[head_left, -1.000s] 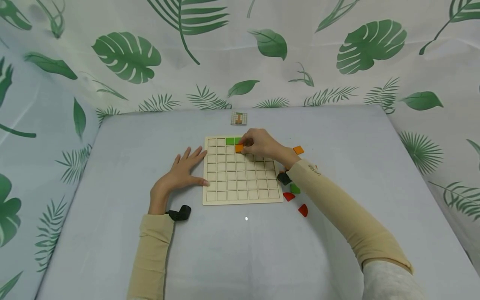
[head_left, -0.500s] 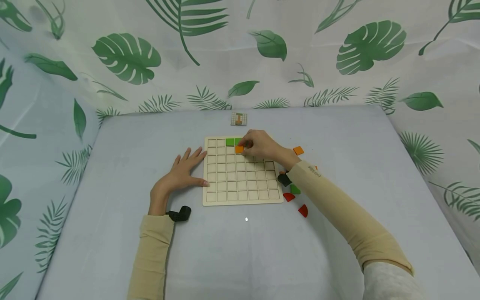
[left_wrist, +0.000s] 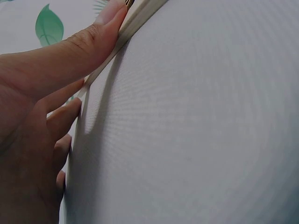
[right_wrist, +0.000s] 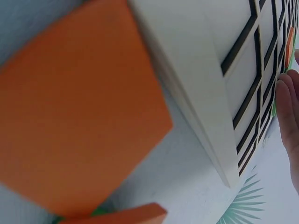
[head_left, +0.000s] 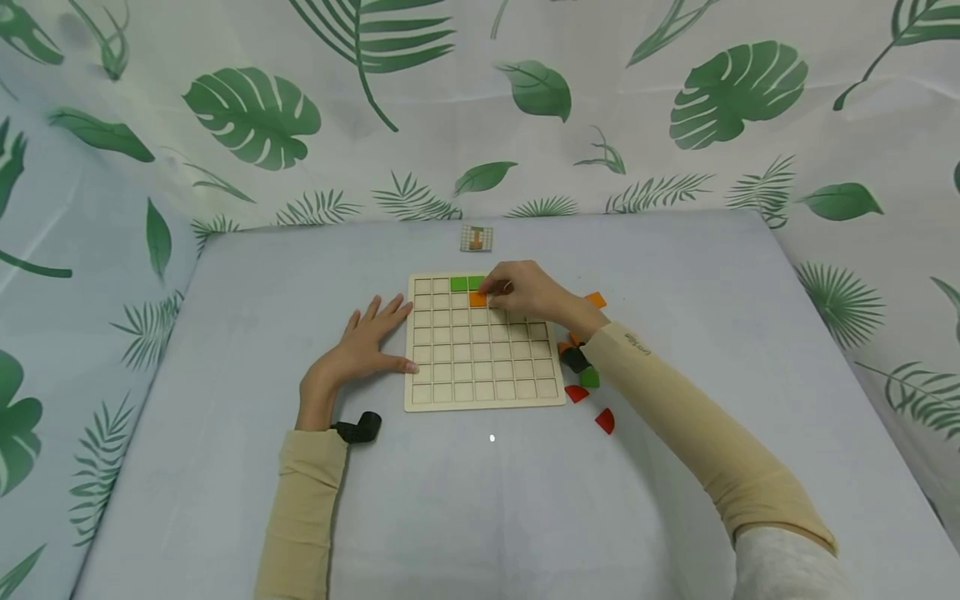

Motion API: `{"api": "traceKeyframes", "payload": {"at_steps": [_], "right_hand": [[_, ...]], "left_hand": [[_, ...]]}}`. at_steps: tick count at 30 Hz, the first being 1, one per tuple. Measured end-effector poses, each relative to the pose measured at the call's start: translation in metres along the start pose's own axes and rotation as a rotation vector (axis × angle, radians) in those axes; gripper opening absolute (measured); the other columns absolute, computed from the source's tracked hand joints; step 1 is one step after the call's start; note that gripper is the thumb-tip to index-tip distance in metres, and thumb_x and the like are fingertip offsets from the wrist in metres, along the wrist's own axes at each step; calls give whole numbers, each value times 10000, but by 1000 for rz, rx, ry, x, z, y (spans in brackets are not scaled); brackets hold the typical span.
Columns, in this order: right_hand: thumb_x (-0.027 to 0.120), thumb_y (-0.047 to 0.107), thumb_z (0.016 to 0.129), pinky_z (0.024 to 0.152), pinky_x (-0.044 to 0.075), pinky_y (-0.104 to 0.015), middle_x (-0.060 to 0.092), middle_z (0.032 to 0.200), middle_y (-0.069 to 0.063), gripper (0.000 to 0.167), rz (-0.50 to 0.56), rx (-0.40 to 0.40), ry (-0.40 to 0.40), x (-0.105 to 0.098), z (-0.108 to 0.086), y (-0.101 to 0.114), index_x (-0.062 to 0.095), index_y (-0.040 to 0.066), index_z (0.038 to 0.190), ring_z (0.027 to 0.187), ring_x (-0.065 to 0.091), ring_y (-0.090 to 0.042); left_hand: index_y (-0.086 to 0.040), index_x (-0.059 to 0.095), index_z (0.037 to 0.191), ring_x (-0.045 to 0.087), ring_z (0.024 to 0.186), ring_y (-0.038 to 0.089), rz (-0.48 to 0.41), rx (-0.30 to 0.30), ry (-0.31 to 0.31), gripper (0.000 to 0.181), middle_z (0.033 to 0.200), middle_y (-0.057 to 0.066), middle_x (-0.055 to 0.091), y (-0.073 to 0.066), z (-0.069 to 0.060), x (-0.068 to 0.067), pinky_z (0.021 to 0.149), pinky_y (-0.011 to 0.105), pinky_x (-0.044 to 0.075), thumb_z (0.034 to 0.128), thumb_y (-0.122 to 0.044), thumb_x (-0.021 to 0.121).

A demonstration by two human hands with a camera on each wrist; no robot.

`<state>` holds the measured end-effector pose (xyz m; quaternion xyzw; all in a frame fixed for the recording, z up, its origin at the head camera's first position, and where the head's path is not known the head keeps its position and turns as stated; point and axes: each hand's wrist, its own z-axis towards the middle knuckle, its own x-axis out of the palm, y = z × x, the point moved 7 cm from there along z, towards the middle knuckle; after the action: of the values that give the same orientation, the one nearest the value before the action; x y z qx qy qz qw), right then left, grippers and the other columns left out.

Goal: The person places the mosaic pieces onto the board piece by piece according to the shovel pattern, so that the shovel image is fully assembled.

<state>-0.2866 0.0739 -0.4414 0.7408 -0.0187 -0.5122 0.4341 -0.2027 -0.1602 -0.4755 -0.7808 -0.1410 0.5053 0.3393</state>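
Note:
A pale wooden grid board (head_left: 453,372) lies on the white table in the head view. Two green square tiles (head_left: 458,284) sit in its top row, the second partly behind the right hand. Below them an orange square tile (head_left: 477,299) lies in a cell. My right hand (head_left: 528,292) pinches this orange tile at its right edge with thumb and index finger. My left hand (head_left: 363,343) spreads its fingers along the board's left edge, the thumb (left_wrist: 100,39) touching the rim in the left wrist view. Under the right palm, part of the board is hidden.
Loose pieces lie right of the board: an orange tile (head_left: 596,299), a green piece (head_left: 589,377) and two red quarter-round pieces (head_left: 605,421). Another orange piece (right_wrist: 84,112) fills the right wrist view. Behind the board lies a small pattern card (head_left: 476,238).
The right hand has shifted very slightly right over the orange tile, and its wrist has turned a little. The left hand and the board stay where they were.

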Motion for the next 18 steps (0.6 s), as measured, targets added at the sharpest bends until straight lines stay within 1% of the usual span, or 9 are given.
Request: {"api": "traceKeyframes", "payload": {"at_steps": [6, 11, 18], "right_hand": [[718, 79, 959, 953, 572, -412, 731, 1173, -142, 232, -7, 3, -13, -5, -6, 0, 744, 22, 1183, 1065, 687, -292], [694, 69, 969, 921, 581, -417, 738, 1167, -146, 231, -27, 7, -22, -9, -12, -2, 738, 12, 1189, 1039, 688, -296], [700, 65, 962, 912, 591, -406, 739, 1153, -141, 229, -39, -3, -33, -13, -20, -8, 747, 16, 1181, 1016, 696, -276]], "left_hand": [[-102, 224, 1649, -90, 1599, 373, 9, -2, 5, 1056, 1735, 127, 97, 1, 0, 1, 1268, 575, -124, 835, -356, 847], [-124, 207, 1656, -100, 1603, 350, 19, -9, 14, 1063, 1740, 101, 83, 2, 1, 3, 1272, 559, -126, 838, -360, 845], [-97, 218, 1650, -91, 1599, 380, 16, 3, 9, 1045, 1736, 130, 93, 2, 1, 2, 1268, 580, -118, 849, -353, 838]]}}
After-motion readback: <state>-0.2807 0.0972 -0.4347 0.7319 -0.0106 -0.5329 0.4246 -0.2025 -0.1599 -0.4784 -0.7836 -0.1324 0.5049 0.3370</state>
